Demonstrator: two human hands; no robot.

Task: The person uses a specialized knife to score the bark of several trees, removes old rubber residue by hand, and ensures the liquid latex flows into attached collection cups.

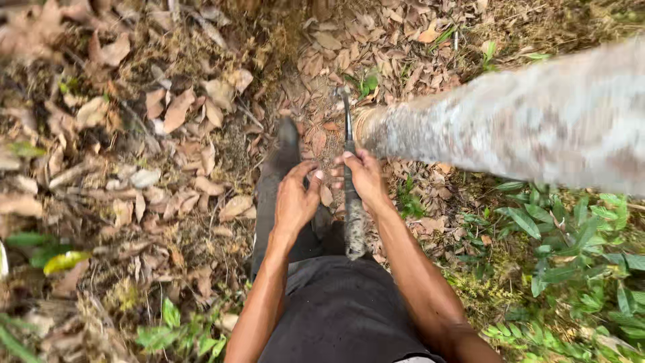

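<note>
— Start at the left for me. What lies there?

— Dry brown leaves (134,134) cover the ground, with a few green sprigs poking up near the bottom edge. Nothing is being handled on that side.

— And moving towards the middle?

— The person's left hand (295,198) comes first. It hangs over their own dark trouser leg (275,181), which stretches forward over the leaf litter. The fingers are loosely curled and a little apart, clamped on nothing; the thumb points across towards the other hand.

— Is it touching the tool?

— No, it sits just beside it, close but apart.

— Which tool?

— A long knife (349,195), held upright between the two hands. Its dark narrow blade points away from the person, tip near the foot of a tree, and the rough, wrapped handle end hangs down over the lap.

— Who has it?

— The right hand (368,178). Its fingers are closed round the knife about halfway along.

— And further right?

— A pale, mottled tree trunk (537,121) runs from the knife's tip out to the right edge, blurred. Below it grow green leafy plants (571,242).
</note>
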